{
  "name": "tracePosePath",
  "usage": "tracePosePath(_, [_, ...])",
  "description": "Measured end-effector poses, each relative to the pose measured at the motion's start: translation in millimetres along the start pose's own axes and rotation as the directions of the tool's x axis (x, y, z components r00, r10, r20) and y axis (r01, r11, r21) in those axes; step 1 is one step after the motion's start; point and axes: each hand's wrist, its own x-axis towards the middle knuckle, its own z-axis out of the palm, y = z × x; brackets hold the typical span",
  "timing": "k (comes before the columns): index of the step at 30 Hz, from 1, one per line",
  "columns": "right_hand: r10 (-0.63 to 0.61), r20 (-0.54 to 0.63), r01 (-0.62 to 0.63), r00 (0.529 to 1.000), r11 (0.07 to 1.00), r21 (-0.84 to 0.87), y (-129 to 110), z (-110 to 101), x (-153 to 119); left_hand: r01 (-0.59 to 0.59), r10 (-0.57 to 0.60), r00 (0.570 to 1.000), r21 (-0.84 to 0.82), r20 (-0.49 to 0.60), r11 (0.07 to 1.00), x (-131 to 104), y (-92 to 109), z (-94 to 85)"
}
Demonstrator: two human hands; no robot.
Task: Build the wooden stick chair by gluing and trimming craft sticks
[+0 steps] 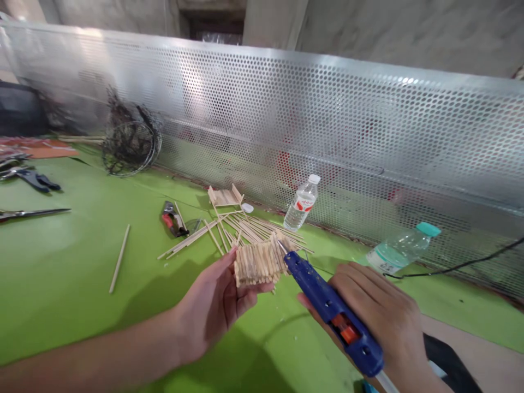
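Small wooden sticks joined side by side form a little structure (pixel 260 263), which my left hand (pixel 216 300) holds from below and the left side. My right hand (pixel 374 311) is wrapped round a blue glue gun (pixel 327 305) with a red-orange part in its body. The gun's metal tip points up and left and is at the right end of the stick structure; whether it touches is too small to tell. Behind the structure, many loose thin sticks (pixel 249 226) lie spread on the green table (pixel 82 245). Part of the right hand's fingers is hidden behind the gun.
Behind the sticks stand a small wooden piece (pixel 226 197) and a water bottle (pixel 303 203). Red-handled pruners (pixel 174 219) lie left of them. A teal-capped bottle (pixel 403 250) leans at right near a black cable (pixel 462 265). A perforated metal panel (pixel 327 125) crosses the back.
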Motion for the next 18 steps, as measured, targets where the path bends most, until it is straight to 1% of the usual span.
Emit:
tracePosePath(7, [-0.015, 0.023, 0.015, 1.0, 1.0, -0.026, 3.2, -1.9, 0.0, -0.026, 0.025, 1.0, 0.013, 0.017, 1.0, 2.8, -0.1, -2.8])
tracePosePath(15, [-0.014, 0.066, 0.013, 0.998, 1.0, 0.013, 4.1, -4.2, -0.9, -0.052, 0.052, 0.999, -0.002, 0.017, 0.999, 1.2, 1.2, -3.0])
tracePosePath(18, [-0.021, 0.079, 0.021, 0.997, 1.0, 0.004, 4.9, -6.0, -0.7, -0.055, 0.055, 0.998, 0.005, 0.02, 0.998, 1.6, 1.0, -3.6])
